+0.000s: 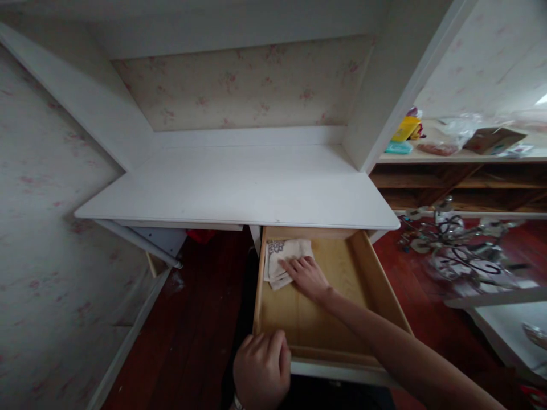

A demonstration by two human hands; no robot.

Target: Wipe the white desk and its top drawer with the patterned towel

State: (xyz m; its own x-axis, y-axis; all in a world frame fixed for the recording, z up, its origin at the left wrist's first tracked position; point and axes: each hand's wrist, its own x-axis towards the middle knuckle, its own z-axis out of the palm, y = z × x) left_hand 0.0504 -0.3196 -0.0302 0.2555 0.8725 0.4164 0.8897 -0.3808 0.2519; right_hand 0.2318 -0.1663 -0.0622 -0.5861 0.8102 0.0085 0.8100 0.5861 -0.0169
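A wooden drawer (pixel 378 282) stands pulled out from under a white desk (pixel 239 188). In its far left corner lies a folded beige cloth (pixel 282 256) with a grey pattern. My right hand (pixel 306 278) reaches into the drawer and rests flat on the cloth, fingers stretched out. My left hand (pixel 260 367) is curled over the drawer's front left corner, gripping the front edge.
Dark red wooden floor (pixel 200 319) lies below the desk. To the right are a wooden shelf (pixel 461 182) with packets and a cardboard box (pixel 491 139) on top, a metal chandelier-like object (pixel 457 245) on the floor, and white furniture (pixel 508 324). Floral wallpaper (pixel 55 256) covers the left wall.
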